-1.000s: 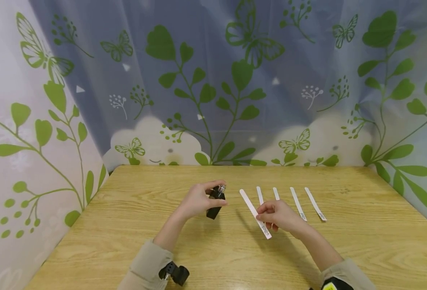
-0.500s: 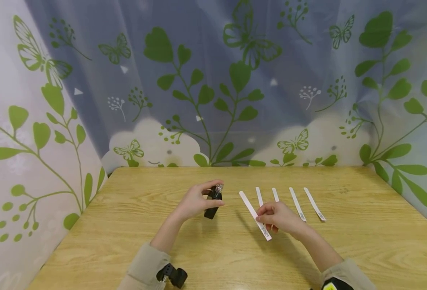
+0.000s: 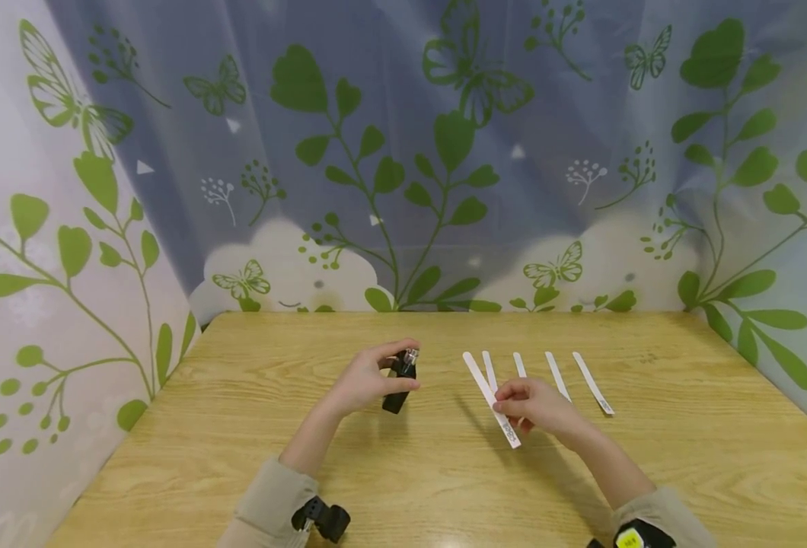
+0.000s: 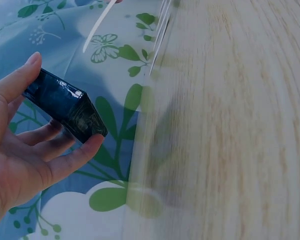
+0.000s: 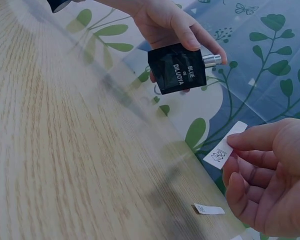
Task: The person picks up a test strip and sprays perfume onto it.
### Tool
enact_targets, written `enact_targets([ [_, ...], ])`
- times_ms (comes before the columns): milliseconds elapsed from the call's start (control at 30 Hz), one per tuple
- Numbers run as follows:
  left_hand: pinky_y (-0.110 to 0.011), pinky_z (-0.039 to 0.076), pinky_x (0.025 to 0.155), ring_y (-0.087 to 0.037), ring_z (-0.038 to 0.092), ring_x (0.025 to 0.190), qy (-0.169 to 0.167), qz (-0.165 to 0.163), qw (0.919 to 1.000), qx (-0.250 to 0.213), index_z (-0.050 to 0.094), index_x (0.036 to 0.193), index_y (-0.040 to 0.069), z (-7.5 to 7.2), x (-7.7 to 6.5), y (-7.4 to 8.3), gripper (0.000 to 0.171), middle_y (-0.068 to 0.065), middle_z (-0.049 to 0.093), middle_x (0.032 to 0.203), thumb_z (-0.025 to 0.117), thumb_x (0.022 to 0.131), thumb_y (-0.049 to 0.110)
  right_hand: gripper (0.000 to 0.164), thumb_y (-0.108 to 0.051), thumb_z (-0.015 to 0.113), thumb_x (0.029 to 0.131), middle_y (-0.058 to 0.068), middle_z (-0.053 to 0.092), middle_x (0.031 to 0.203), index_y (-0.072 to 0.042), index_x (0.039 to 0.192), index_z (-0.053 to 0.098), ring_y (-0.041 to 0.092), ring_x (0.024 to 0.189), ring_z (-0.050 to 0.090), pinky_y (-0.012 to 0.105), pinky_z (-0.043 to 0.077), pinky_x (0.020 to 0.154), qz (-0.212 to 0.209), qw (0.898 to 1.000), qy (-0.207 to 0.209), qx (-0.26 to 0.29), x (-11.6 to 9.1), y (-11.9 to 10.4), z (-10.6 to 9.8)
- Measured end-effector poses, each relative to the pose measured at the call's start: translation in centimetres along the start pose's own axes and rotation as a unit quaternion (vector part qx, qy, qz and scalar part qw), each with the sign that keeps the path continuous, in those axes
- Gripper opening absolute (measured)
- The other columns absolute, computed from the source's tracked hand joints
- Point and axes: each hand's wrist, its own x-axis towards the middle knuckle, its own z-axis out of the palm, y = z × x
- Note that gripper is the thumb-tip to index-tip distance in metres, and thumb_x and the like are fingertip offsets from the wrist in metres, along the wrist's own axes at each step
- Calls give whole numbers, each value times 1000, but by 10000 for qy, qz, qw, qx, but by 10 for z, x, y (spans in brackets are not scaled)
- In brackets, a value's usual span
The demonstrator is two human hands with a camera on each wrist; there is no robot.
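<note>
My left hand (image 3: 365, 384) grips a dark glass perfume bottle (image 3: 398, 399), with the index finger on its silver spray nozzle. In the right wrist view the bottle (image 5: 177, 72) is tilted, its nozzle pointing right, and its face reads "BLUE DE DILUOYA". Between thumb and fingers, my right hand (image 3: 540, 407) pinches a white paper test strip (image 3: 477, 377) near its lower part. Handwriting marks the end of that strip (image 5: 221, 154). The strip hangs above the table, a short gap to the right of the bottle.
Several more white strips, such as the rightmost one (image 3: 591, 383), lie in a row on the wooden table (image 3: 191, 464), partly behind my right hand. A patterned curtain (image 3: 390, 190) hangs behind the table's far edge. A black camera mount (image 3: 321, 517) sits on my left wrist.
The right hand and its strip have shifted a little to the right, closer over the neighbouring strip. The left hand and bottle have drifted slightly left, with the grip unchanged.
</note>
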Motion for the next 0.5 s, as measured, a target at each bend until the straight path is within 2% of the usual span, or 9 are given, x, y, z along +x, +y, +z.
enact_targets([
  [167, -49, 41, 93, -34, 47, 119, -76, 71, 9999, 123, 53, 133, 20, 0, 0, 0, 56, -7, 51, 132, 74, 80, 24, 22, -13, 61, 89, 2, 55, 68, 7, 97, 60, 16, 63, 50, 29, 47, 54, -78, 9999, 63, 108, -4, 4, -9],
  [333, -49, 42, 91, -32, 50, 114, -66, 61, 9997, 232, 53, 132, 21, 0, -1, -3, 55, -7, 53, 130, 74, 81, 24, 26, -14, 60, 90, 2, 57, 71, 9, 103, 59, 15, 67, 52, 28, 48, 57, 77, 9998, 99, 125, -10, 15, -21],
  [500, -51, 40, 94, -35, 46, 118, -63, 20, 9998, 167, 53, 132, 19, -1, -2, -3, 54, -7, 51, 133, 73, 82, 18, 25, -13, 59, 91, 2, 58, 76, 9, 103, 58, 15, 69, 54, 29, 50, 59, 279, 9992, 199, 184, -18, 24, -35],
])
